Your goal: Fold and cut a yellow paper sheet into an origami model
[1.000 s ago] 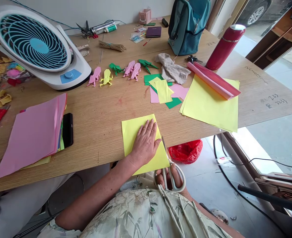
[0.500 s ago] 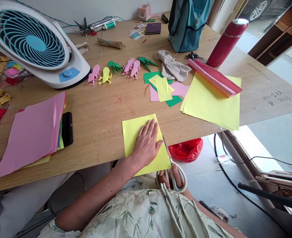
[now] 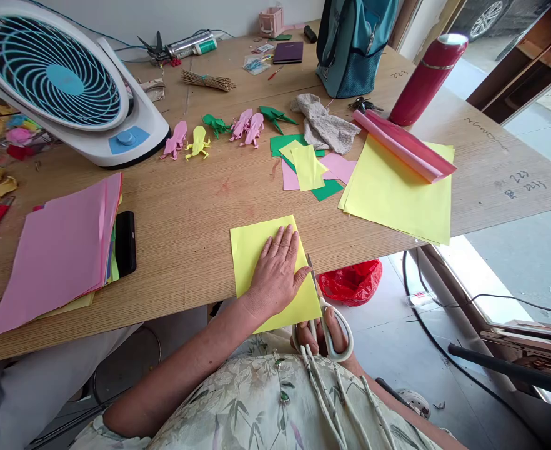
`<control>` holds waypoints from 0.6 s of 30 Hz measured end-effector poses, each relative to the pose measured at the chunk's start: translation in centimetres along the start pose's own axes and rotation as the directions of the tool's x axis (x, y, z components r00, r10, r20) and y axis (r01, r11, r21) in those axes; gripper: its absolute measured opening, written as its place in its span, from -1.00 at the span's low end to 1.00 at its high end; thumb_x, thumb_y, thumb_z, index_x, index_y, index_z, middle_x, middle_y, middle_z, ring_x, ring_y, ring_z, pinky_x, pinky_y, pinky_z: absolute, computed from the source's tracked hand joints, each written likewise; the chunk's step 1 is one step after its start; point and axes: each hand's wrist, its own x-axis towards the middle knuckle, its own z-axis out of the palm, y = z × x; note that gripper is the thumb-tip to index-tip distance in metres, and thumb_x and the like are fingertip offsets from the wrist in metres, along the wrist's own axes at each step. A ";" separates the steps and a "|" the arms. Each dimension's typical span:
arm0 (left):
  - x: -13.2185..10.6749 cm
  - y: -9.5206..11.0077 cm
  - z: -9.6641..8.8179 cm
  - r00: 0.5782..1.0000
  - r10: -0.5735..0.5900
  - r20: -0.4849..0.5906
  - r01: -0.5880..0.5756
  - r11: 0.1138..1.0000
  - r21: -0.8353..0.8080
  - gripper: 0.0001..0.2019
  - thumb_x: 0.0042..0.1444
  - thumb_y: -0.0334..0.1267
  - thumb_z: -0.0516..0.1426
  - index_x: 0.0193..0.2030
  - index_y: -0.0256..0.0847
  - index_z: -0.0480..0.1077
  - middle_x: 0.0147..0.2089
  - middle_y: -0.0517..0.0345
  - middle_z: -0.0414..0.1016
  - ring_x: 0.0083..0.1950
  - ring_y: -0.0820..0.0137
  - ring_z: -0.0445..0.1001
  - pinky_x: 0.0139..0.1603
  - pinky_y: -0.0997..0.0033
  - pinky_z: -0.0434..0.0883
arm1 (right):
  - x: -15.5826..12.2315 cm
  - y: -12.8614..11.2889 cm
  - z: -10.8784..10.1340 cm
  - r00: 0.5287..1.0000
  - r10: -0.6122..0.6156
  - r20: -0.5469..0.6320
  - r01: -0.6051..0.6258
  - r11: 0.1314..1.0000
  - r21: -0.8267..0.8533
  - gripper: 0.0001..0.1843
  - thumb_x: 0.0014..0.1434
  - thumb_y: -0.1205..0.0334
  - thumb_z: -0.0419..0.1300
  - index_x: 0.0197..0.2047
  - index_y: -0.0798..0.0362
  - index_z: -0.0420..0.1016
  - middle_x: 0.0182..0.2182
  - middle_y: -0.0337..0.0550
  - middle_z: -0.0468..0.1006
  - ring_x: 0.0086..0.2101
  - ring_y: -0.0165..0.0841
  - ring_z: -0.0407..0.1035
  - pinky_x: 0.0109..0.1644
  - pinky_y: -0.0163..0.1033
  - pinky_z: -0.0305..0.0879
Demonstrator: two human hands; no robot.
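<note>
My left hand [image 3: 275, 269] lies flat on a yellow sheet of paper [image 3: 247, 250], fingers stretched toward its far right corner. The sheet rests on the table and its near part hangs over the front edge. Below the sheet's right corner, my right hand [image 3: 322, 334] has its fingers through the white handles of a pair of scissors [image 3: 343, 350]. One blade shows along the paper's right edge, by my left thumb; the other is hidden, apparently beneath the paper.
Coloured paper sheets [image 3: 60, 250] and a black phone [image 3: 125, 244] lie left, below a fan [image 3: 64, 81]. Several folded paper frogs [image 3: 198, 142] stand behind. Paper scraps [image 3: 309, 169], yellow sheets [image 3: 402, 194] and a red flask [image 3: 428, 81] lie right. A red bag [image 3: 353, 282] sits below the edge.
Almost nothing differs. My left hand stays flat on the sheet, and the scissors hold nearly the same place at its right edge; the whole view has shifted very slightly.
</note>
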 end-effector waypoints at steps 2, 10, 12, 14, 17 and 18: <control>-0.1 0.2 -0.1 1.000 0.003 0.008 -0.003 1.000 -0.001 -0.30 0.38 0.02 -0.13 0.45 -0.52 -0.08 0.52 -0.23 -0.19 0.53 0.05 -0.19 0.47 0.01 -0.05 | -0.1 0.0 0.0 1.000 0.013 0.018 -0.012 1.000 -0.011 -0.46 0.24 -0.36 -0.06 -0.39 -0.07 0.35 -0.70 -0.32 0.14 -0.65 -0.37 -0.01 -0.54 -0.24 0.02; -0.5 0.9 -0.5 1.000 0.003 0.023 -0.003 1.000 0.002 -0.24 0.36 0.12 -0.18 0.45 -0.51 -0.09 0.52 -0.22 -0.18 0.53 0.06 -0.18 0.47 0.02 -0.04 | 0.2 -0.5 0.2 0.997 0.013 0.071 -0.008 0.997 -0.074 -0.34 0.20 -0.41 -0.06 -0.60 -0.03 0.31 -0.72 -0.28 0.10 -0.64 -0.37 -0.01 -0.52 -0.22 -0.03; -0.5 1.0 -0.6 0.999 0.000 0.034 0.000 1.000 0.003 -0.23 0.36 0.13 -0.19 0.46 -0.52 -0.09 0.52 -0.23 -0.18 0.53 0.06 -0.18 0.47 0.02 -0.04 | 0.4 -0.7 0.2 0.997 0.004 0.080 0.003 0.996 -0.085 -0.32 0.20 -0.41 -0.06 -0.63 -0.03 0.29 -0.73 -0.28 0.09 -0.64 -0.38 -0.01 -0.51 -0.22 -0.03; -0.5 1.0 -0.7 0.999 -0.002 0.040 0.001 1.000 0.002 -0.23 0.36 0.13 -0.19 0.46 -0.52 -0.10 0.52 -0.23 -0.18 0.53 0.06 -0.19 0.47 0.02 -0.04 | 0.6 -0.8 0.1 0.996 0.000 0.084 0.008 0.996 -0.093 -0.32 0.20 -0.41 -0.05 -0.65 -0.03 0.27 -0.73 -0.28 0.08 -0.64 -0.38 -0.02 -0.50 -0.22 -0.03; -0.5 0.9 -0.6 0.999 -0.003 0.040 0.003 1.000 0.003 -0.22 0.35 0.15 -0.20 0.46 -0.51 -0.10 0.52 -0.23 -0.19 0.53 0.06 -0.20 0.48 0.02 -0.05 | 0.4 -0.8 0.0 0.997 0.011 0.082 -0.003 0.995 -0.096 -0.33 0.20 -0.39 -0.02 -0.66 -0.02 0.25 -0.74 -0.29 0.08 -0.64 -0.39 -0.03 -0.50 -0.22 -0.03; -0.5 0.9 -0.6 0.999 -0.002 0.040 0.002 1.000 0.003 -0.22 0.35 0.15 -0.21 0.46 -0.51 -0.10 0.52 -0.23 -0.19 0.53 0.07 -0.20 0.48 0.02 -0.06 | 0.2 -0.7 0.0 0.997 0.019 0.079 -0.012 0.996 -0.093 -0.32 0.21 -0.39 -0.04 -0.66 -0.02 0.25 -0.74 -0.29 0.07 -0.64 -0.39 -0.03 -0.50 -0.22 -0.03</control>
